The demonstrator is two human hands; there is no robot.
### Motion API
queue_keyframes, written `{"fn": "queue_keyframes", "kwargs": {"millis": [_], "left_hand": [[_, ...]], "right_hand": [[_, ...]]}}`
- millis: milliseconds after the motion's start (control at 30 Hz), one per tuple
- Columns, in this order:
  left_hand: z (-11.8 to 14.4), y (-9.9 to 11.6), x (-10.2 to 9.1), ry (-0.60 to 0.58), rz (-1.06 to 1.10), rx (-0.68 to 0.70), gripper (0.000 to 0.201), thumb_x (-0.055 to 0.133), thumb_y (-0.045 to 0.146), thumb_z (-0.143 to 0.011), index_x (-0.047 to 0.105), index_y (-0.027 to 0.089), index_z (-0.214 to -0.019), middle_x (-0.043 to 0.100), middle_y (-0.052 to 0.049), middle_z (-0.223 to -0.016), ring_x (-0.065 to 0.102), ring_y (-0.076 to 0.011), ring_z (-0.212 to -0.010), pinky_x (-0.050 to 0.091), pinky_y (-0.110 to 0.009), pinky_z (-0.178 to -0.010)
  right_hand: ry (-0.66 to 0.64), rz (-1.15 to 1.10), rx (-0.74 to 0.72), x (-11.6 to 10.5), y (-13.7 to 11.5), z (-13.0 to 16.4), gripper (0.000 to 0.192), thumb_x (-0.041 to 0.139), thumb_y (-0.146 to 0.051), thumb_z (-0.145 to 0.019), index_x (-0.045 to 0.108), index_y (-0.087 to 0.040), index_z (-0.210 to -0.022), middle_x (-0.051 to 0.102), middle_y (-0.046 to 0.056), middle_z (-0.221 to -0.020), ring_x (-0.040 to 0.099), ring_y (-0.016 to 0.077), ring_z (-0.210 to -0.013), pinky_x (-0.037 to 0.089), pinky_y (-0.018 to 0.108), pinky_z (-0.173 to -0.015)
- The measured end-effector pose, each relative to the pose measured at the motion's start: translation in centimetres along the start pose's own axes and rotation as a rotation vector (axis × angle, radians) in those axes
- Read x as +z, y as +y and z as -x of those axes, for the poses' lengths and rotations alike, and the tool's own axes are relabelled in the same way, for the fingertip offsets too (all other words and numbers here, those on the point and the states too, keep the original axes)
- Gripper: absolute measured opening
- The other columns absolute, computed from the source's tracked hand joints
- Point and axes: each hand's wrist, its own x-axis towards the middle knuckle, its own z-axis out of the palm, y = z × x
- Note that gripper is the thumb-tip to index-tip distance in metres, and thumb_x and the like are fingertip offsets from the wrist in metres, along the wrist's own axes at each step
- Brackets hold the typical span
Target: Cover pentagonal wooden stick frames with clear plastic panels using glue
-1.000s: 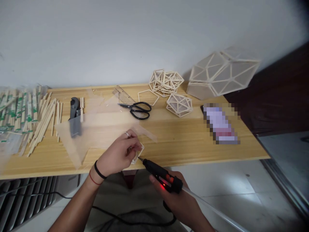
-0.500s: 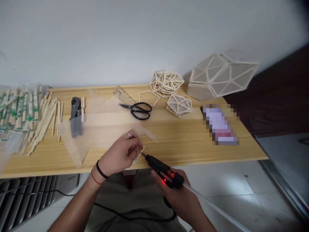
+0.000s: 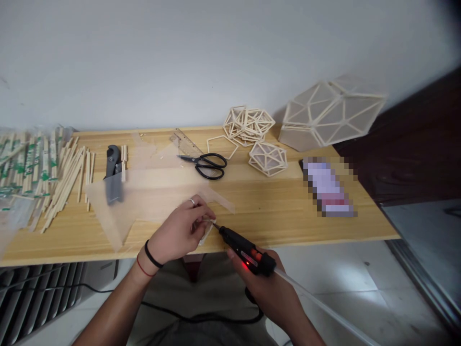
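In my right hand [image 3: 272,283] is a black hot glue gun [image 3: 245,250] with a lit red light and a long clear glue stick [image 3: 320,307] sticking out of its back. Its nozzle points up and left, meeting the corner of a small frame of pale wooden sticks [image 3: 207,233] at the table's front edge. My left hand [image 3: 183,226] is closed on that frame, fingers pinched at its upper side; part of the frame is hidden behind the fingers. Translucent paper [image 3: 154,197] lies flat just beyond my left hand.
Black scissors [image 3: 211,166], a clear ruler [image 3: 187,142] and a grey cutter [image 3: 113,173] lie farther back. Chopsticks [image 3: 66,182], some wrapped, spread at left. Stick frames [image 3: 248,125], a small polyhedron [image 3: 268,158], a large papered one [image 3: 331,113] and a blurred phone [image 3: 327,187] stand or lie right.
The glue gun's nozzle has shifted slightly up and right, from the frame's side to its upper corner. My left hand has barely moved and keeps its pinch.
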Motion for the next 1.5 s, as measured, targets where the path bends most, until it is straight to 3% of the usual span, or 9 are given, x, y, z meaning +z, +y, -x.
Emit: {"fn": "queue_keyframes", "kwargs": {"millis": [100,200,367,667,900,1100,1233,1500], "left_hand": [[0.0,-0.1,0.2,0.008,-0.012,0.003,0.024,0.055,0.003,-0.092,0.072,0.016,-0.103,0.061,-0.006,-0.101,0.059,-0.0143,-0.078,0.049,-0.027,-0.067],[0.0,-0.4,0.4,0.017,-0.041,0.027,0.024,0.055,0.005,-0.093,0.073,0.016,-0.105,0.062,-0.007,-0.102,0.06,-0.0156,-0.081,0.051,-0.029,-0.07],[0.1,-0.7,0.5,0.024,-0.074,0.079,0.037,0.049,0.001,-0.093,0.074,0.016,-0.116,0.064,-0.01,-0.106,0.063,-0.021,-0.097,0.055,-0.036,-0.087],[0.6,-0.6,0.5,0.05,-0.077,0.069,0.04,0.048,0.0,-0.094,0.075,0.018,-0.119,0.068,-0.011,-0.11,0.065,-0.0224,-0.102,0.057,-0.04,-0.093],[2.1,-0.5,1.6,0.099,-0.178,0.094,0.056,0.046,-0.007,-0.086,0.071,0.018,-0.13,0.064,-0.014,-0.127,0.06,-0.0274,-0.123,0.053,-0.048,-0.106],[3.5,0.5,2.2,0.108,-0.327,0.114,0.064,0.049,-0.005,-0.086,0.062,0.022,-0.143,0.063,-0.013,-0.132,0.057,-0.0304,-0.12,0.054,-0.052,-0.103],[4.7,0.8,2.6,0.099,-0.397,0.089,0.066,0.05,-0.002,-0.089,0.056,0.023,-0.15,0.061,-0.013,-0.136,0.056,-0.0321,-0.122,0.054,-0.055,-0.103],[6.7,1.1,2.7,0.091,-0.427,0.077,0.062,0.05,0.0,-0.093,0.055,0.022,-0.15,0.059,-0.013,-0.14,0.053,-0.031,-0.132,0.052,-0.052,-0.111]], "right_hand": [[-0.021,-0.032,0.039,-0.1,-0.3,-0.1,0.031,0.059,-0.042,-0.089,0.06,-0.027,-0.062,0.059,0.001,-0.055,0.057,0.02,-0.051,0.044,0.03,-0.048],[0.047,0.007,0.114,-0.1,-1.0,0.0,0.031,0.063,-0.041,-0.086,0.058,-0.027,-0.06,0.059,0.0,-0.054,0.058,0.0202,-0.052,0.045,0.029,-0.049],[0.137,0.058,0.185,0.0,-1.8,0.1,0.031,0.064,-0.041,-0.084,0.058,-0.026,-0.057,0.059,-0.001,-0.054,0.059,0.0196,-0.054,0.047,0.027,-0.051],[0.059,0.016,0.155,-0.2,-1.1,-0.2,0.037,0.062,-0.052,-0.085,0.062,-0.027,-0.058,0.061,0.002,-0.054,0.061,0.0215,-0.054,0.047,0.029,-0.051],[0.021,-0.013,0.157,-0.7,-1.4,-0.1,0.038,0.061,-0.057,-0.086,0.066,-0.025,-0.066,0.063,0.002,-0.057,0.062,0.0215,-0.056,0.047,0.03,-0.056],[0.08,-0.001,0.237,-1.0,-1.1,0.1,0.04,0.064,-0.059,-0.083,0.059,-0.026,-0.062,0.058,-0.001,-0.057,0.059,0.0198,-0.053,0.046,0.03,-0.054],[0.051,0.0,0.218,-1.2,-1.0,0.0,0.04,0.06,-0.059,-0.086,0.059,-0.026,-0.064,0.057,-0.001,-0.059,0.06,0.0195,-0.056,0.048,0.029,-0.059],[0.064,0.012,0.284,-1.2,-1.5,0.2,0.039,0.061,-0.059,-0.083,0.057,-0.026,-0.064,0.054,-0.002,-0.059,0.06,0.019,-0.055,0.047,0.028,-0.056]]}}
